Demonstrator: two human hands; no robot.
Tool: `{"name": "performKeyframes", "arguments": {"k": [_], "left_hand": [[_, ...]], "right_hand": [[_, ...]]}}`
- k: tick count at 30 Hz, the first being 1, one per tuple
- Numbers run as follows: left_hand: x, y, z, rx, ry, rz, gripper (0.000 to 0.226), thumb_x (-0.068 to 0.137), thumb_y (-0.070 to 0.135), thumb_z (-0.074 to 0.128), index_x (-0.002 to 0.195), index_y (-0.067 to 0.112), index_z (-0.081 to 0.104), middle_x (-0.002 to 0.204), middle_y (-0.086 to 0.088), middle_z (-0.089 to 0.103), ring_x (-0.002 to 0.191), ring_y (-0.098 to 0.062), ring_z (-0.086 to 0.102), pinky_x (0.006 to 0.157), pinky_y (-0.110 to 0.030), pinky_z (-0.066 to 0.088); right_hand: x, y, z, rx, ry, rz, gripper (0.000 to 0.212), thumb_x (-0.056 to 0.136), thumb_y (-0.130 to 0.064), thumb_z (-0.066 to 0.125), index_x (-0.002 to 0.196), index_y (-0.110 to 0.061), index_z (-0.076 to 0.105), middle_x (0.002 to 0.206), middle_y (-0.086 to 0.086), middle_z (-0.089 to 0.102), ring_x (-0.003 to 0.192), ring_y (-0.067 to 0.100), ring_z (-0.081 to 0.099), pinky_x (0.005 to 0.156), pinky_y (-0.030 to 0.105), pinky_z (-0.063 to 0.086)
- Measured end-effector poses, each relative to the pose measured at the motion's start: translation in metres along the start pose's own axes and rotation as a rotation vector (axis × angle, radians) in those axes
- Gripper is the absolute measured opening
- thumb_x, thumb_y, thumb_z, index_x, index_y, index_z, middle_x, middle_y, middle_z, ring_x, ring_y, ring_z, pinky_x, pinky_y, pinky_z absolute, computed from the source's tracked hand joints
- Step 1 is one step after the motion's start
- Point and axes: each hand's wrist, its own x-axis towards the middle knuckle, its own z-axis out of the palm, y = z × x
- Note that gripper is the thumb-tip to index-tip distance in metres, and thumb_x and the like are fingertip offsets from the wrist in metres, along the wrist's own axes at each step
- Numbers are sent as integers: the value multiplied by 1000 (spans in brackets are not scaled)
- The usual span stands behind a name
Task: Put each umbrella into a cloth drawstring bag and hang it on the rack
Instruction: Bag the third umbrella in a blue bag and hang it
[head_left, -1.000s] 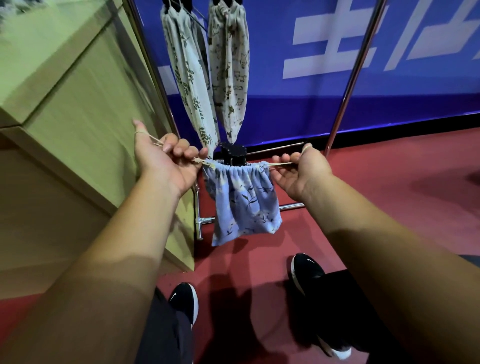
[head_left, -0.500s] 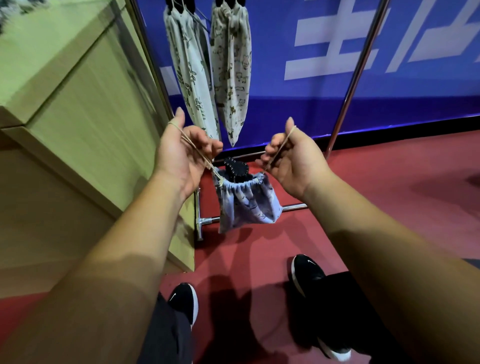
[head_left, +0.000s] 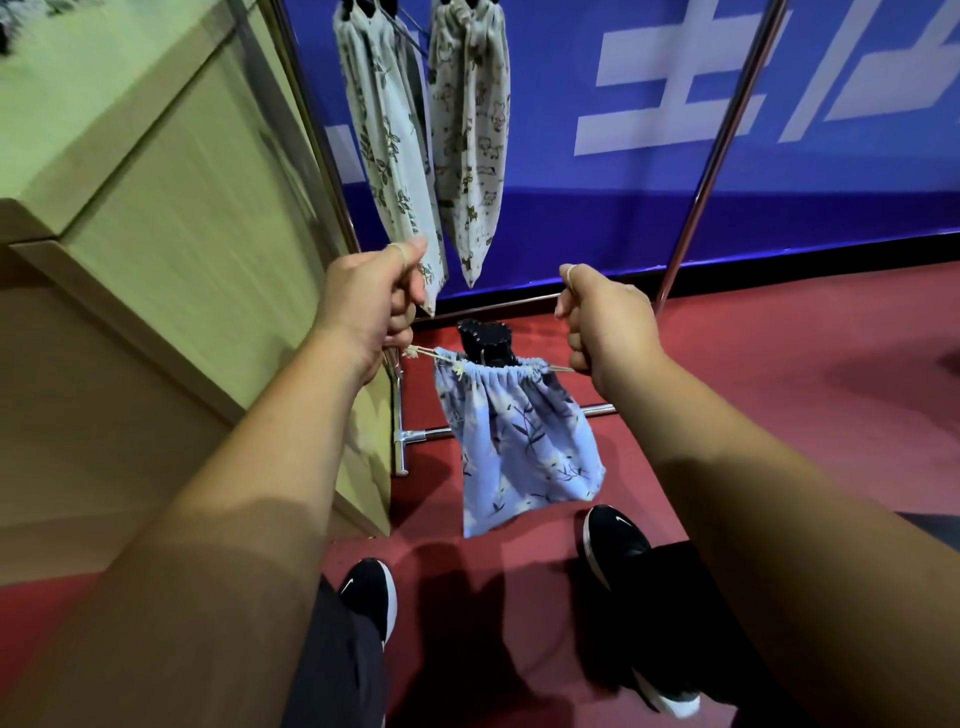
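A light blue floral drawstring bag (head_left: 519, 436) hangs between my hands, its mouth gathered around the black umbrella handle (head_left: 484, 338) that sticks out on top. My left hand (head_left: 371, 306) grips the left drawstring in a fist, the cord looped over the thumb. My right hand (head_left: 605, 322) grips the right drawstring the same way. Both cords run taut to the bag's mouth. Two filled cloth bags, a leaf-print one (head_left: 387, 145) and an animal-print one (head_left: 470, 140), hang from the chrome rack (head_left: 717, 156) behind.
A light wooden cabinet (head_left: 171, 223) stands close on the left, next to the rack's left post (head_left: 306, 119). A blue banner wall runs behind the rack. The rack's low foot bar (head_left: 415, 434) lies on the red floor. My two black shoes are below.
Both hands have turned into fists and moved apart and upward, pulling the drawstrings taut. The bag's mouth has gathered around the handle, and the bag hangs longer.
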Motion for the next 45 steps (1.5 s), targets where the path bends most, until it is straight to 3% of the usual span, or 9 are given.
{"name": "performKeyframes", "arguments": {"k": [10, 14, 16, 18, 21, 26, 35, 41, 45], "left_hand": [[5, -2, -12, 119, 46, 54, 54, 96, 50, 71, 58, 13, 60, 44, 2, 26, 40, -15, 18, 48, -23, 21], [5, 1, -11, -137, -117, -107, 74, 97, 68, 52, 55, 7, 54, 43, -6, 31, 44, -24, 41, 62, -35, 42], [5, 0, -7, -188, -156, -155, 82, 99, 70, 42, 52, 4, 53, 45, -12, 34, 50, -31, 54, 82, -42, 54], [4, -1, -2, -204, -188, -181, 82, 100, 69, 38, 49, 5, 47, 46, -13, 30, 48, -30, 48, 82, -44, 58], [0, -2, 7, -181, -221, -193, 78, 100, 67, 40, 45, 11, 35, 47, -6, 17, 42, -19, 21, 53, -30, 34], [-6, 0, 17, -173, -195, -200, 80, 96, 79, 39, 49, 17, 23, 49, -1, 9, 45, -13, 4, 53, -25, 7], [-4, 4, -4, -93, -74, -237, 80, 86, 95, 36, 58, 22, 17, 58, -3, 6, 52, -15, 0, 56, -34, 1], [1, -3, -7, -50, -110, -220, 82, 93, 87, 35, 53, 15, 30, 51, -4, 13, 47, -14, 9, 54, -30, 12], [4, 0, -5, 20, -123, -142, 62, 99, 67, 53, 70, 12, 61, 57, -5, 45, 57, -24, 49, 62, -32, 49]], "right_hand": [[2, -4, -1, -325, 105, -259, 50, 93, -42, 58, 50, -18, 67, 42, -5, 49, 48, 23, 52, 70, 42, 53], [2, -5, 0, 0, -150, -81, 54, 103, -53, 61, 64, -15, 62, 51, -1, 34, 43, 17, 28, 51, 30, 32], [4, -6, 0, 118, -244, 11, 57, 106, -56, 56, 67, -15, 60, 55, 2, 38, 45, 17, 29, 55, 31, 35], [4, -7, 2, 206, -297, 66, 58, 107, -55, 53, 64, -17, 58, 58, 3, 45, 48, 17, 38, 64, 35, 44], [3, -7, 3, 325, -348, 150, 58, 108, -51, 51, 59, -20, 44, 57, 0, 31, 50, 17, 31, 58, 31, 41], [2, -2, 3, 71, -235, 116, 54, 99, -38, 60, 56, -29, 29, 58, -5, 16, 51, 16, 10, 46, 25, 12], [-1, 8, -8, -223, -45, -84, 25, 87, -28, 66, 66, -20, 56, 48, -10, 47, 40, 9, 43, 45, 22, 38], [3, 1, 1, -335, -108, -180, 48, 93, -44, 73, 63, -18, 45, 60, 10, 36, 49, 24, 35, 56, 37, 37], [-8, -7, 7, -79, -337, -28, 49, 98, -55, 71, 69, -18, 57, 60, 3, 41, 51, 18, 36, 56, 31, 44]]}}
